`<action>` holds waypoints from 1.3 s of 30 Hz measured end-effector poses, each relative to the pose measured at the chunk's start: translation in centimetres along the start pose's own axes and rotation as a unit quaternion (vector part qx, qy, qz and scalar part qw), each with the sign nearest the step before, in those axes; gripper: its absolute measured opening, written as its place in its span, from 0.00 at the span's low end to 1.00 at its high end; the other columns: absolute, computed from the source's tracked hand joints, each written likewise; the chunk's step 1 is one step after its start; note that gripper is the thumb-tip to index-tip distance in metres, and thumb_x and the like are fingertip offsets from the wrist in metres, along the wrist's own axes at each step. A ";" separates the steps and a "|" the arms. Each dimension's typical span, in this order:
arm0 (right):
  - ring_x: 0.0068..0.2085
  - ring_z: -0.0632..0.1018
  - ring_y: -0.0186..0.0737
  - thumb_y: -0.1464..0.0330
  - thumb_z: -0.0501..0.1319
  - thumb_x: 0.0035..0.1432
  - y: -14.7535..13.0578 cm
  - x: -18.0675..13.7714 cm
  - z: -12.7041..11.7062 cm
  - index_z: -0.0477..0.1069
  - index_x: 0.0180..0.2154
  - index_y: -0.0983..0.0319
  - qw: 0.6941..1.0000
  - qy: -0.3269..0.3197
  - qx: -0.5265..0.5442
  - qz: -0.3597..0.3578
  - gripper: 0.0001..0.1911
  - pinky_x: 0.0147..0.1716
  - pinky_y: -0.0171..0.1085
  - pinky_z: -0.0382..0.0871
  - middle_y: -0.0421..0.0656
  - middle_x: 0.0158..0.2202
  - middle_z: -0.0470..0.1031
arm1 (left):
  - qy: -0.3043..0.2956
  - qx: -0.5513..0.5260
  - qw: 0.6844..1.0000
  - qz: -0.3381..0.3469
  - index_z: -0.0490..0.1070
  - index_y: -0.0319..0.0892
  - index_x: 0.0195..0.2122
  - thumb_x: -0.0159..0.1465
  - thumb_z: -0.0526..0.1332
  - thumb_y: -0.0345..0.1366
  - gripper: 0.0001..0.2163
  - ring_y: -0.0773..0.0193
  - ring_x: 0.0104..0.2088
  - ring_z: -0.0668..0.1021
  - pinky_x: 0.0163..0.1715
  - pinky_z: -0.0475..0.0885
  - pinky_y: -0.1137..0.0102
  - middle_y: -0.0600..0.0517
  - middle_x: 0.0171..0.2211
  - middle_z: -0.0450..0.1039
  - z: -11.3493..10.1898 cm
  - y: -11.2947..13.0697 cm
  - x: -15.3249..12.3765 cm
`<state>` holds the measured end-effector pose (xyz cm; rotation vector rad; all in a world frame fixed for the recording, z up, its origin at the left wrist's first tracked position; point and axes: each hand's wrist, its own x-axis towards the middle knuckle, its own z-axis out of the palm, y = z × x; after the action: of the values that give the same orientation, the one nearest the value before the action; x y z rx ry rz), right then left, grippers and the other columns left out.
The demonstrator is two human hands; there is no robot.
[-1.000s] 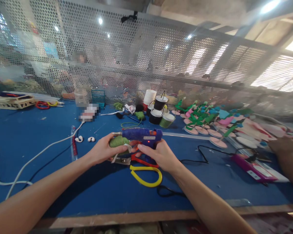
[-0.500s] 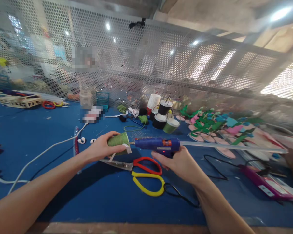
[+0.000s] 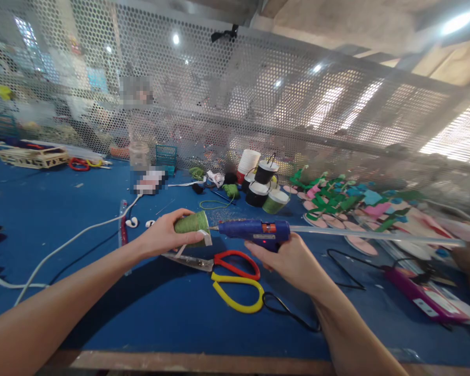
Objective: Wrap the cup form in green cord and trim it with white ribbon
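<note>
My left hand (image 3: 170, 232) is closed round a small cup wrapped in green yarn (image 3: 188, 223), tipped on its side with its rim facing right. A white ribbon (image 3: 206, 238) lies against the rim under my thumb. In my right hand (image 3: 288, 256) is a blue hot glue gun (image 3: 254, 231), a long clear glue stick (image 3: 360, 235) running out of its back. Its nozzle is right at the cup's rim; whether they touch I cannot tell. Below both hands lie scissors (image 3: 237, 293) with one red and one yellow handle.
Wrapped cups (image 3: 257, 193) are stacked behind the glue gun. Pink discs with green felt leaves (image 3: 329, 203) spread over the right. A purple power strip (image 3: 426, 297) lies right, near another person's hand (image 3: 468, 258). Earphones (image 3: 132, 222) and a white cable (image 3: 74, 241) lie left.
The view has shifted slightly. Both hands, the cup and the glue gun hold nearly the same pose, with the nozzle still at the rim.
</note>
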<state>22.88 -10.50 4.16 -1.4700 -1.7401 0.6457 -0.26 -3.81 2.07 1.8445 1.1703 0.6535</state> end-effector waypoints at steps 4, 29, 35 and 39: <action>0.15 0.65 0.35 0.65 0.60 0.47 -0.1 0.0 0.0 0.70 0.21 0.59 1.000 0.010 0.008 -0.006 0.07 0.14 0.34 0.58 0.35 0.09 0.61 | 0.016 0.033 0.999 0.026 0.66 0.39 0.44 0.49 0.62 0.51 0.25 0.65 0.26 0.69 0.25 0.65 0.72 0.53 0.29 0.68 0.1 0.2 -0.2; 0.14 0.65 0.31 0.62 0.59 0.47 0.0 0.1 -0.1 0.67 0.18 0.61 1.000 0.001 0.004 0.020 0.12 0.14 0.32 0.60 0.37 0.10 0.64 | 0.008 0.095 0.991 0.099 0.67 0.40 0.45 0.49 0.63 0.49 0.25 0.61 0.33 0.72 0.33 0.68 0.70 0.50 0.35 0.71 0.0 0.4 -0.2; 0.14 0.65 0.31 0.60 0.60 0.46 -0.3 0.0 -0.2 0.66 0.17 0.62 0.999 -0.017 0.020 0.042 0.14 0.16 0.32 0.63 0.37 0.10 0.64 | -0.024 0.036 0.997 0.057 0.67 0.40 0.44 0.50 0.63 0.50 0.25 0.65 0.27 0.71 0.25 0.65 0.73 0.53 0.29 0.70 -0.4 0.1 0.0; 0.14 0.64 0.31 0.60 0.60 0.46 -0.5 -0.1 -0.1 0.61 0.13 0.60 0.998 -0.027 0.021 0.052 0.17 0.16 0.32 0.62 0.37 0.09 0.63 | -0.049 0.000 0.998 0.034 0.66 0.40 0.45 0.49 0.63 0.50 0.25 0.64 0.27 0.71 0.26 0.67 0.73 0.53 0.30 0.70 -0.4 0.3 0.0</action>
<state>22.72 -10.67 4.61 -1.5346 -1.6890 0.7797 -0.44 -3.75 2.54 1.9017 1.0484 0.5933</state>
